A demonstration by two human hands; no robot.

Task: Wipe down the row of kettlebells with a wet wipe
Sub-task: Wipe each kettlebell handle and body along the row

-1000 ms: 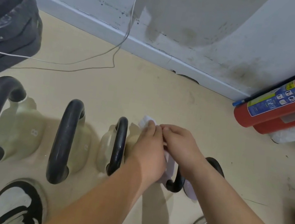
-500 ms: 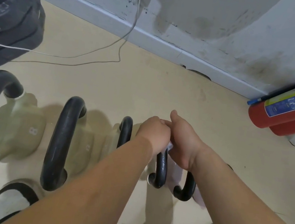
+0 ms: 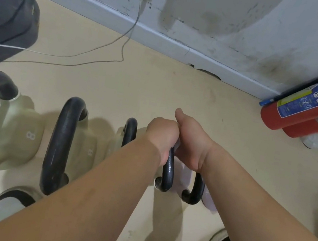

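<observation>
Both hands have dropped from the wipe onto 1 handle [image 3: 168,172]: left hand [image 3: 162,136] fisted around it, right hand [image 3: 190,143] closed alongside, wipe hidden; wiping begins.

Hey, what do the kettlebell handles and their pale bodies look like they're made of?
The kettlebell handles look like black-coated metal, semi-gloss: light glints along the curve. The pale bodies look like matte cream plastic or vinyl shells, with a moulded "8"; the core isn't visible. The left hand grips one handle.
</observation>
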